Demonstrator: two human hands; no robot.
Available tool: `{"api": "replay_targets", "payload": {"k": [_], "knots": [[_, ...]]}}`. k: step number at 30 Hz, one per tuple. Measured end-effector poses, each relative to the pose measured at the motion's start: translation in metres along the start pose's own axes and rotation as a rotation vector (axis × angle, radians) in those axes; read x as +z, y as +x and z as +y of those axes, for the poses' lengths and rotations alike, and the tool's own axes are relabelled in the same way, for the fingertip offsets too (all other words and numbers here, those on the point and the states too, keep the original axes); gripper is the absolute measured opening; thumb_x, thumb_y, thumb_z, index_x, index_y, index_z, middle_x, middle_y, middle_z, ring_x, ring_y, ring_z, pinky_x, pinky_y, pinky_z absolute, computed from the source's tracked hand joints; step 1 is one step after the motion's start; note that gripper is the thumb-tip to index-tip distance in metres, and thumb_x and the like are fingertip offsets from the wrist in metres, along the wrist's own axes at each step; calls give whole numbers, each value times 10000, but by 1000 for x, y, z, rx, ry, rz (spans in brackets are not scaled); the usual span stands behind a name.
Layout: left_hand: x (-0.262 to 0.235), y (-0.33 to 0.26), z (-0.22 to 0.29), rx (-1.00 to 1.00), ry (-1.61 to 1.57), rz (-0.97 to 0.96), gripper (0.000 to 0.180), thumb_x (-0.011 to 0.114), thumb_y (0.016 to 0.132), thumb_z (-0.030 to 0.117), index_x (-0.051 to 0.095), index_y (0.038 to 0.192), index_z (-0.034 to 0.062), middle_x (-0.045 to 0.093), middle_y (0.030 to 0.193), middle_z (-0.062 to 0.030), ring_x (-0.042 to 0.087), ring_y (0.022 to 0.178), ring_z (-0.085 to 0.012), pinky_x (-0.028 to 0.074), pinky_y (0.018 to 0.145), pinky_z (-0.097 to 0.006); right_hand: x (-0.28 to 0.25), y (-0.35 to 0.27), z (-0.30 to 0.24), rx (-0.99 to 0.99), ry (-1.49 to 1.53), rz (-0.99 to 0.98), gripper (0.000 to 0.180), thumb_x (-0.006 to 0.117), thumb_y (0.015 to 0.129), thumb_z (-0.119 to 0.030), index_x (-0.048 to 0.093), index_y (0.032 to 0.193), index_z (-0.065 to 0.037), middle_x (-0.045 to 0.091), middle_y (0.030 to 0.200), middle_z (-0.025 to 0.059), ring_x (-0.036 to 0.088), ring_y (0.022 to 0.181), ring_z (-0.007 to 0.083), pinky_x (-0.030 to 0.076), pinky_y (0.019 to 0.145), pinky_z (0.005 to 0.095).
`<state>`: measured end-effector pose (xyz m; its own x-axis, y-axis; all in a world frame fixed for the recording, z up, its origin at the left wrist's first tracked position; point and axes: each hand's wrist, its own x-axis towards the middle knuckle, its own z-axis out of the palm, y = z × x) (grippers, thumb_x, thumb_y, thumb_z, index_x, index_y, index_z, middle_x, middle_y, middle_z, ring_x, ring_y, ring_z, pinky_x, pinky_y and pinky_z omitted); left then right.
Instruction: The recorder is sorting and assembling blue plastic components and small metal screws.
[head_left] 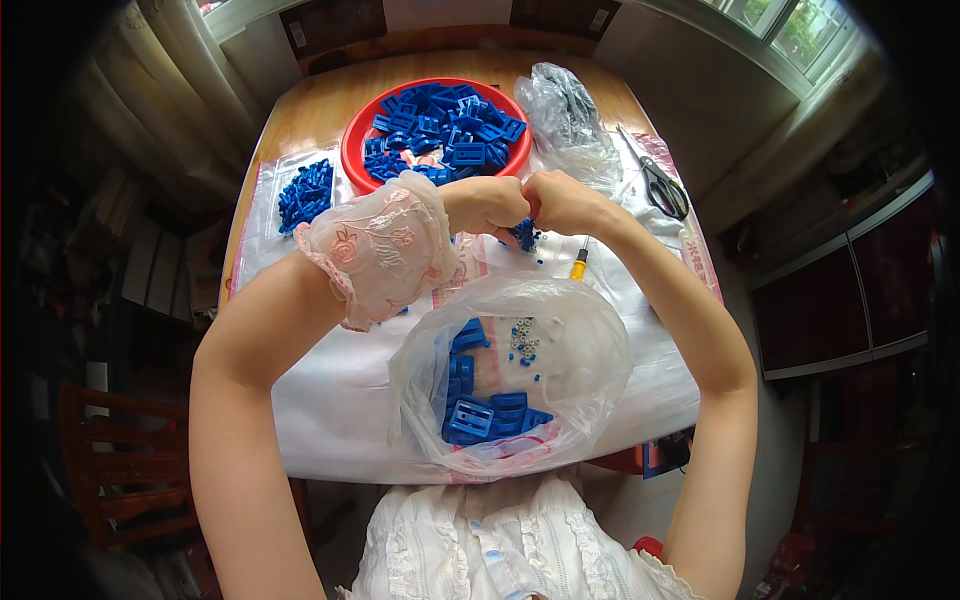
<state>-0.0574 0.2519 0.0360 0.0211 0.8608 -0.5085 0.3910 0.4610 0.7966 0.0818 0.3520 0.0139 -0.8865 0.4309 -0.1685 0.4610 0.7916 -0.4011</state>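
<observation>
My left hand (497, 206) and my right hand (562, 203) meet knuckle to knuckle in front of the red basin (349, 150). Fingers are curled in on both; whatever they pinch is hidden behind them. Just below lies a small heap of tiny blue pieces (525, 236). Blue slotted plastic parts (440, 115) fill the basin. Nearer to me, an open clear plastic bag (590, 345) holds more blue slotted parts (490, 415), beside small whitish ring-like pieces (522, 338) and a few blue bits. A yellow-and-black screwdriver (579, 266) lies between the bag and my right wrist.
Small blue parts (305, 195) are piled on the table's left. A clear bag with dark contents (572, 125) stands right of the basin, and black-handled scissors (664, 190) lie at the right edge. Plastic sheeting (330, 430) covers the wooden table (300, 105). A wooden chair (120, 460) stands left.
</observation>
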Motion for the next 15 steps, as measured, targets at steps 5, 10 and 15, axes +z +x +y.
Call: {"api": "replay_targets", "payload": {"k": [5, 10, 15], "knots": [[-4, -3, -5, 15, -12, 21, 291, 571, 974, 0, 630, 1223, -137, 674, 1215, -212, 729, 1070, -259, 628, 890, -336, 3, -2, 0, -24, 38, 54, 287, 683, 788, 45, 767, 1060, 12, 771, 995, 191, 745, 942, 315, 576, 824, 392], [-11, 1, -9, -13, 29, -31, 305, 540, 1005, -25, 542, 1294, -123, 590, 1246, -218, 677, 1104, -272, 611, 974, -346, 1, -6, 0, 5, 97, 17, 279, 669, 819, 24, 761, 1082, 14, 776, 993, 167, 745, 941, 274, 576, 826, 382], [-12, 1, -11, -3, -34, -22, 317, 549, 1023, -11, 545, 1321, -118, 599, 1253, -218, 686, 1106, -259, 613, 963, -326, -3, -9, 1, 73, 284, -35, 280, 609, 894, 34, 717, 1152, 36, 760, 1046, 158, 735, 969, 215, 591, 897, 340]]}}
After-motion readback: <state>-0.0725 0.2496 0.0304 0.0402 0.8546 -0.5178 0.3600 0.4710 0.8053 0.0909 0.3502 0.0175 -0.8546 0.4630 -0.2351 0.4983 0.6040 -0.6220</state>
